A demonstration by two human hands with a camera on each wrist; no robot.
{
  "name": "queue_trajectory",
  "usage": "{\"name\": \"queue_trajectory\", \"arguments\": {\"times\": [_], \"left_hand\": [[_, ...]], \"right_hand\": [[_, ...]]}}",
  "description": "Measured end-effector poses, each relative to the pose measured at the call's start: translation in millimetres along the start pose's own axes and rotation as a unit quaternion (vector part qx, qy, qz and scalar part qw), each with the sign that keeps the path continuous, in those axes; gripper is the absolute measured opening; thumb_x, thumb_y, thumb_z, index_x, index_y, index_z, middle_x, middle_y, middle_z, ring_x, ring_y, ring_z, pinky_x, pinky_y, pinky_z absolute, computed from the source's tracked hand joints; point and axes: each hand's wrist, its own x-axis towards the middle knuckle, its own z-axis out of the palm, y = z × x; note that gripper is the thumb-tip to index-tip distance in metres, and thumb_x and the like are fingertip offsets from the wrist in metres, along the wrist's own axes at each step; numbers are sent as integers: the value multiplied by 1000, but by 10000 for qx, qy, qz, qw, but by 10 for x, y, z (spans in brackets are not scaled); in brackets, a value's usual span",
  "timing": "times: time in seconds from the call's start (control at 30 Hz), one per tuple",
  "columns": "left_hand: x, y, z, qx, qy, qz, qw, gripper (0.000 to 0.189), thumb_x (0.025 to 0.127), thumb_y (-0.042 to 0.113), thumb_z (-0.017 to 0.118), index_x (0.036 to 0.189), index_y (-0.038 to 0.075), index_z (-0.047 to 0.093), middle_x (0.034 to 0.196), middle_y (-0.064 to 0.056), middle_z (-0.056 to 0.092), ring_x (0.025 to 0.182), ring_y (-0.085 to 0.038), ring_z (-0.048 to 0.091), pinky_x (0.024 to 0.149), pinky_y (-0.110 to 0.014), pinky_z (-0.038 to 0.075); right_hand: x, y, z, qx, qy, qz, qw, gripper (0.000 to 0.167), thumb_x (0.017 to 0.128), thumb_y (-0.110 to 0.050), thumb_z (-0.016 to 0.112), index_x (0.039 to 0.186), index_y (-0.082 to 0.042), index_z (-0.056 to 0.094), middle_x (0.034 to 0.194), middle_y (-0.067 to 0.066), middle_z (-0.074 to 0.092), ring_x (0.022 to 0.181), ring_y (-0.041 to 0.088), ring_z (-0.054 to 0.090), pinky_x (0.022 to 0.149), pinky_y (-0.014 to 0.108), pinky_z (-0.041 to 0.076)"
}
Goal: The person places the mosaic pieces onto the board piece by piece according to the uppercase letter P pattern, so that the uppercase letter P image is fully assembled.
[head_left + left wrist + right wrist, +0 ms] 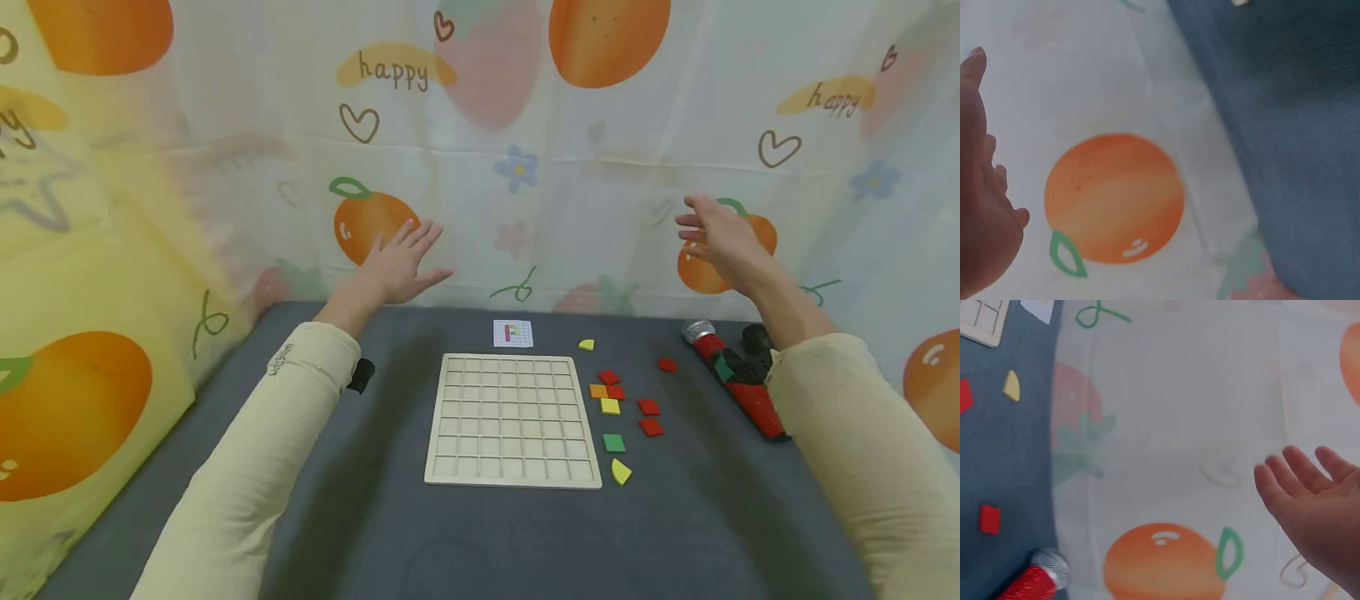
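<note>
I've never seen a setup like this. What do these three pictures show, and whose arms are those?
There is no robot here, just a person's bare left hand and right hand, both raised in front of a fruit-printed cloth and holding nothing. The wide picture comes from a camera worn on the head; the other two come from cameras on the wrists. On the dark table lie a pale gridded board, a small printed card, red, orange, yellow and green pieces, and a red-and-black object I can't identify.
</note>
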Motion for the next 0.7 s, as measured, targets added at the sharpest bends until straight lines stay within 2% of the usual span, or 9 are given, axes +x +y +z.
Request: {"name": "queue_trajectory", "arguments": {"times": [0.07,0.17,0.23,0.3,0.47,0.6,0.7], "left_hand": [[-46,13,94,-96,-29,176,9998,76,98,51,43,155,14,7,159,-9,4,144,-30,-2,108,-58,-5],[-111,42,226,-298,-127,394,9987,76,98,49,46,155,13,10,159,-10,6,144,-30,0,109,-58,-2],[-154,57,320,-450,-241,521,9973,76,98,48,47,155,13,11,159,-10,7,144,-31,2,109,-58,0],[-202,70,417,-607,-386,629,9954,75,98,47,49,155,12,13,159,-10,7,144,-32,4,109,-59,3],[-313,77,670,-843,-754,795,9904,74,98,47,48,154,11,16,158,-11,9,143,-33,6,108,-61,7],[-384,70,843,-892,-1133,811,9862,73,98,47,47,154,12,16,159,-10,8,143,-33,8,107,-62,9],[-442,56,954,-856,-1438,784,9828,72,98,47,46,154,12,17,158,-11,9,143,-34,10,107,-63,11]], "right_hand": [[-71,114,-73,721,-47,91,9973,79,96,-56,33,154,-7,9,142,13,38,126,22,43,98,26,40],[-168,308,-141,1871,-288,91,9819,82,94,-52,41,153,-6,9,119,0,54,106,11,55,87,21,46],[-209,445,-140,2286,-512,105,9721,81,95,-50,42,153,-5,7,110,-5,58,101,10,59,86,22,47],[-244,581,-99,2657,-722,169,9612,78,96,-48,42,152,-5,9,109,-4,59,101,11,59,88,24,47],[-339,868,83,3144,-1119,412,9418,54,98,-44,42,139,-11,30,111,-1,61,102,13,61,86,26,49],[-421,1051,240,3185,-1397,509,9362,44,100,-42,40,132,-13,38,109,0,65,102,14,63,87,26,49],[-492,1168,366,3086,-1595,635,9356,38,102,-40,37,129,-14,42,111,2,65,104,16,62,89,27,47]]}}
